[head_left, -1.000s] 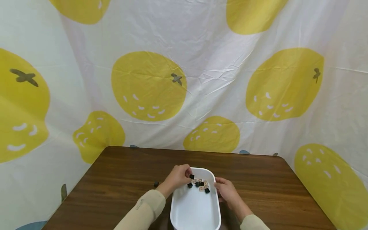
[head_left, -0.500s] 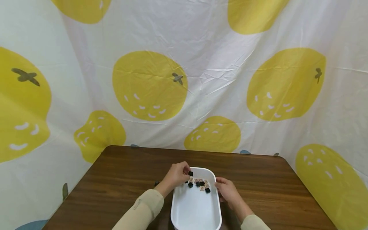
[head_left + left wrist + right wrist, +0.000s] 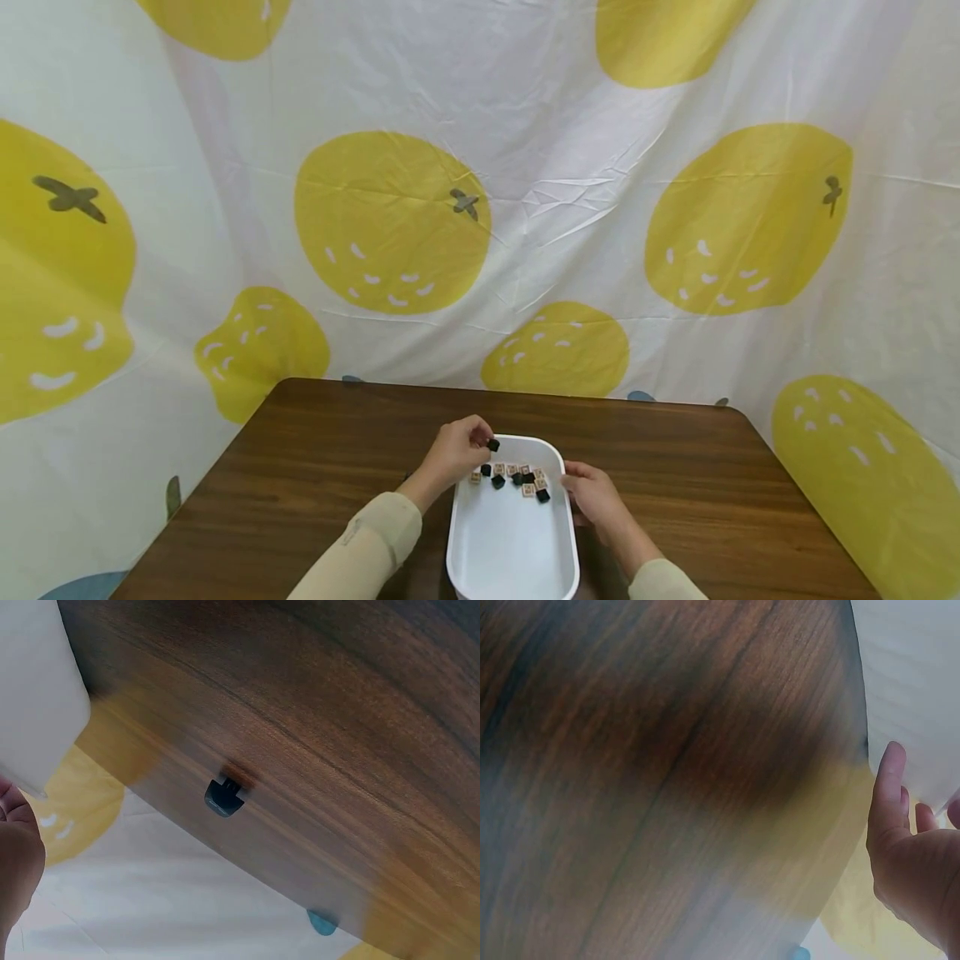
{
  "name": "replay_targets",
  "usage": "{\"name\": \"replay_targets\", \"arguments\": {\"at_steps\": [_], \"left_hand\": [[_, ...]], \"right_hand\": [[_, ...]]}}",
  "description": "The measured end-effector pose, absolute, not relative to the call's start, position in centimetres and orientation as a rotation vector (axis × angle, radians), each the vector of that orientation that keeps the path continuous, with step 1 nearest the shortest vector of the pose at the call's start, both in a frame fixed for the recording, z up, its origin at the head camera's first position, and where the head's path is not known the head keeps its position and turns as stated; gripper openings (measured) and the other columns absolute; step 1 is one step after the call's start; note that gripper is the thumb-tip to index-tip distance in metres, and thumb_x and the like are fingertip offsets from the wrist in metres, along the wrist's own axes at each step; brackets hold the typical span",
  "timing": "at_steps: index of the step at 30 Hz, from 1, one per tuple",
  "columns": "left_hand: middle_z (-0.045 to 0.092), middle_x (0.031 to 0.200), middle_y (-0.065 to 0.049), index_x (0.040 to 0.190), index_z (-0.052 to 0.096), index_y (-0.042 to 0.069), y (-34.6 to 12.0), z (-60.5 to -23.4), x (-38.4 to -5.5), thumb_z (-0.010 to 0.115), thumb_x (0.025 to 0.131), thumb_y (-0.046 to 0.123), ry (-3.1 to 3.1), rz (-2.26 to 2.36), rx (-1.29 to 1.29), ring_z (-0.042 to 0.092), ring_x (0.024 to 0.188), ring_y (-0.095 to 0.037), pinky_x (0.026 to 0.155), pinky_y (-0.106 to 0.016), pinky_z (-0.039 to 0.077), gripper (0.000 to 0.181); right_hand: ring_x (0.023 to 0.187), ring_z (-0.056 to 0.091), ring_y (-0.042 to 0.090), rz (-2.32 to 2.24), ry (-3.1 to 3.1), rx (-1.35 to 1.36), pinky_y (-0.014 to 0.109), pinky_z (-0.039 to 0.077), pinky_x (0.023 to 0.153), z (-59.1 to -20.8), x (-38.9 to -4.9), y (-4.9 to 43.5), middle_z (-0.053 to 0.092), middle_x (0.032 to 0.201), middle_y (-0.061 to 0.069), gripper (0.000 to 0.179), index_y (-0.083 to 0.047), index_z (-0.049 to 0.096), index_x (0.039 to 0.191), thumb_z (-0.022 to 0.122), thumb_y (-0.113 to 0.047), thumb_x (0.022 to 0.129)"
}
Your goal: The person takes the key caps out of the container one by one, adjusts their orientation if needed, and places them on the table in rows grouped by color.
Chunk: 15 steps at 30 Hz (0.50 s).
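Note:
My left hand [image 3: 459,448] pinches a small black block [image 3: 492,445] between its fingertips, above the far left corner of a white tray [image 3: 512,550]. Inside the tray's far end lie several beige square tiles [image 3: 528,490] with brown markings. Among them are several more black blocks [image 3: 543,496]. My right hand [image 3: 594,498] holds the tray's right side, fingertips at the rim. In the right wrist view, one finger lies along the tray's outer wall [image 3: 922,682].
A small black piece [image 3: 224,798] with a rounded cap and narrow stem lies on the brown wooden table [image 3: 322,467], left of the tray; my left forearm nearly hides it from the head view. A lemon-print curtain [image 3: 555,250] hangs behind the table.
My left hand has lifted the black block up and slightly left, away from the tiles, uncovering a tile and a black block at the tray's left. My right hand stays on the rim.

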State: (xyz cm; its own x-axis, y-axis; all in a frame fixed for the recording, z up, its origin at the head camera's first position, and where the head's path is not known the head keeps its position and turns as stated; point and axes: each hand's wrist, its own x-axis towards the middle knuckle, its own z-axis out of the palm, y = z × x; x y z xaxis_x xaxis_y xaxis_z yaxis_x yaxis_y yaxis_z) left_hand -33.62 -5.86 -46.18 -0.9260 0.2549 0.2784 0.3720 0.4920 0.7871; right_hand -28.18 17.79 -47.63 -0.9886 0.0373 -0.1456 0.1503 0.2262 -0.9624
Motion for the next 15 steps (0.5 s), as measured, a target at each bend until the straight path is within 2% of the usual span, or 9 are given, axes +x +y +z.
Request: {"name": "replay_targets", "arguments": {"at_steps": [8,15], "left_hand": [[0.063,0.081,0.002,0.091,0.066,0.008,-5.71,-46.47,-33.83,0.073,0.077,-0.001,-2.661,-1.432,-0.55,0.058,0.073,-0.013,0.062,-0.027,0.05,0.018],[0.063,0.078,-0.001,0.089,0.065,0.007,-5.53,-46.44,-33.67,0.069,0.075,-0.006,-2.654,-1.51,-0.525,0.057,0.068,-0.013,0.056,-0.026,0.048,0.019]], "right_hand": [[0.091,0.067,0.032,-1.876,2.392,0.183,0.047,0.057,0.067,-47.59,-28.25,17.8,0.065,0.113,0.026,0.039,0.01,0.052,0.133,0.048,-0.009,0.1],[0.089,0.067,0.031,-1.881,2.391,0.183,0.047,0.057,0.066,-47.52,-28.22,17.75,0.065,0.112,0.026,0.039,0.011,0.051,0.133,0.048,-0.008,0.1]]}}
